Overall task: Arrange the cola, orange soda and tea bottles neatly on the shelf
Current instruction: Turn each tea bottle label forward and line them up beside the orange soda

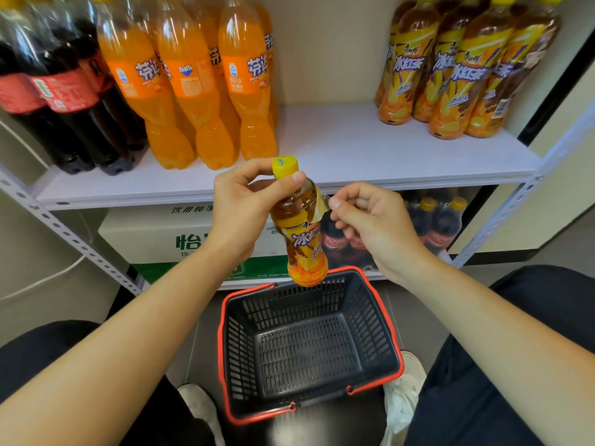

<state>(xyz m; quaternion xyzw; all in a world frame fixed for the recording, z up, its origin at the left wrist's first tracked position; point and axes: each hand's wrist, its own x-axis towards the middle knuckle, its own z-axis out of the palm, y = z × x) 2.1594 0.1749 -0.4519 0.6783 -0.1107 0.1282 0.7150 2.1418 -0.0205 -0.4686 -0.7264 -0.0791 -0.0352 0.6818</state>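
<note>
My left hand point(244, 207) grips the neck of a tea bottle point(302, 239) with a yellow cap, held upright in the air in front of the shelf edge. My right hand point(370, 217) pinches a loose flap of the bottle's label beside the neck. On the white shelf point(338, 146) stand cola bottles point(58, 91) at the far left, orange soda bottles point(193, 85) next to them, and several tea bottles point(457, 69) at the right. A bare stretch of shelf lies between the orange soda and the tea.
A black basket with red rim point(309, 346) sits empty on the floor between my feet. On the lower shelf are a white and green water carton point(180, 239) and small cola bottles point(441, 223). Metal shelf posts point(64, 233) slant down both sides.
</note>
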